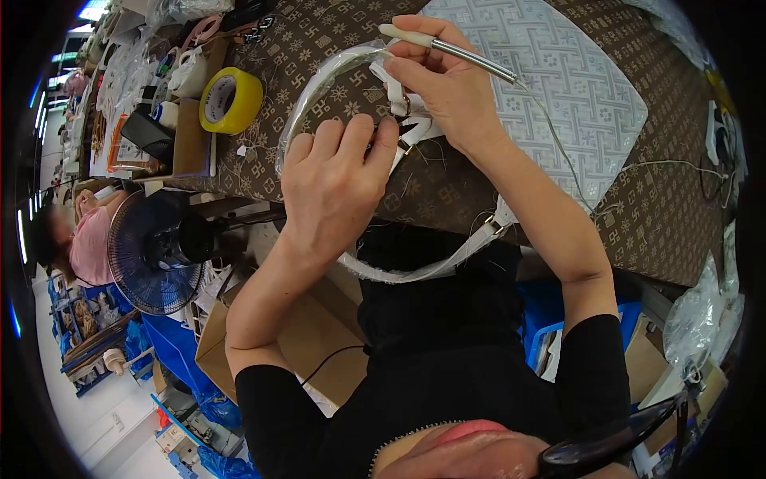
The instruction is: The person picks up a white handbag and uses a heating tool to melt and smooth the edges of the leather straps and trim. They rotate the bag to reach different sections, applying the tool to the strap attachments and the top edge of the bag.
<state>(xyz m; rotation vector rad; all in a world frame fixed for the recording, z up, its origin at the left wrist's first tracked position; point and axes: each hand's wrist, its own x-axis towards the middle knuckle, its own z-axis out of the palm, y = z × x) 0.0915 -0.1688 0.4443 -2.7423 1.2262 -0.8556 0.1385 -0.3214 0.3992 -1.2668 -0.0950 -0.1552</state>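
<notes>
My left hand (pixel 331 180) is closed, palm down, around what look like small scissors; only their dark pointed tip (pixel 405 129) shows past the thumb. Above and to the right, my right hand (pixel 451 88) is closed on a corded pen-like tool (pixel 475 60) with a silver body and cream end. Its thumb and forefinger pinch near the end of a white strap (pixel 467 247). The strap loops round past both hands and down to my lap, with clear plastic over its upper arc and metal buckles on it. Fingers partly hide the buckle piece between the hands.
A brown patterned cloth (pixel 447 188) covers the table, with a pale patterned sheet (pixel 558 96) on it. Yellow tape (pixel 231 100) stands at left beside a cardboard box. A fan (pixel 159 251) is below it; another person (pixel 92 243) sits beyond. A thin cord (pixel 558 144) trails right.
</notes>
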